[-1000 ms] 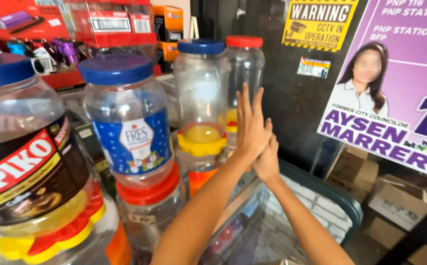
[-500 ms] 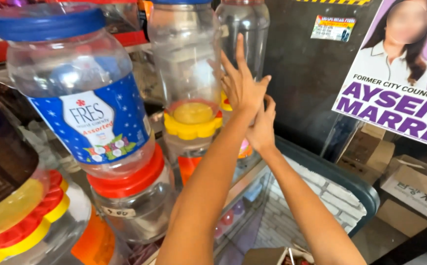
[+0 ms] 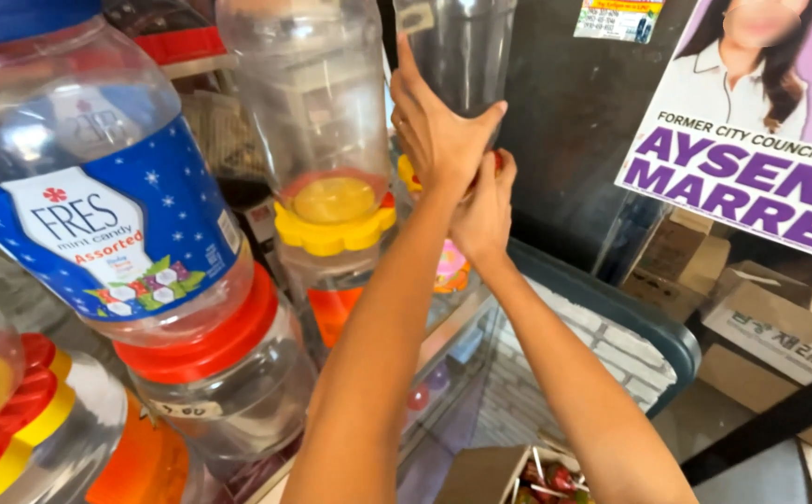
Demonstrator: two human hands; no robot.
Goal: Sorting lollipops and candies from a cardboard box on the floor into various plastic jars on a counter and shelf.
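A tall clear plastic jar (image 3: 462,47) stands at the back of a stack of jars, its top out of view. My left hand (image 3: 438,131) lies against its near side, fingers pointing up and thumb spread round the front. Just below, my right hand (image 3: 485,210) cups the jar's base, where a bit of red and yellow lid shows. Both forearms reach up from the bottom of the view. Left of the hands stands another clear jar (image 3: 317,103) on a yellow flower-shaped lid (image 3: 334,219).
A big jar with a blue label (image 3: 98,187) sits on a red lid (image 3: 201,341) at the left, close to my left arm. A purple poster (image 3: 751,140) hangs on the dark wall. Cardboard boxes (image 3: 760,308), a blue-rimmed tray (image 3: 630,317) and a box of lollipops (image 3: 536,476) lie below.
The view has moved closer to the jars. My left hand went from flat, spread fingers to a thumb wrapped round the clear jar; my right hand stayed under it.
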